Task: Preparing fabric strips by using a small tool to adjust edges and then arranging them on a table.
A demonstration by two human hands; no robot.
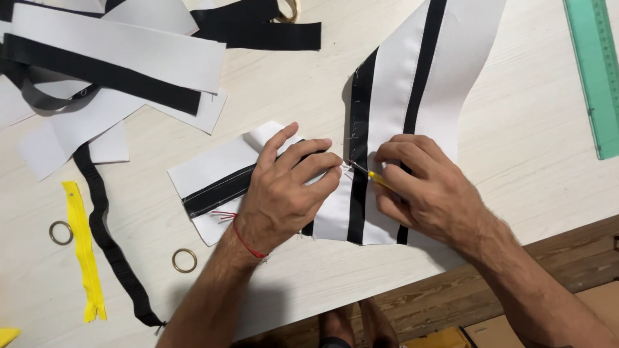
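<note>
Striped fabric panel [393, 96] lies on our tabletop [529, 161]; our left hand [287, 190] presses it with fingers spread, our right hand [419, 187] pinches a yellow-handled seam ripper [377, 179].

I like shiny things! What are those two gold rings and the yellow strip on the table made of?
The two rings look like metal with a brassy shine, thin and round. The yellow strip looks like soft cloth, probably a zipper tape, since it lies limp and slightly wavy.
</note>
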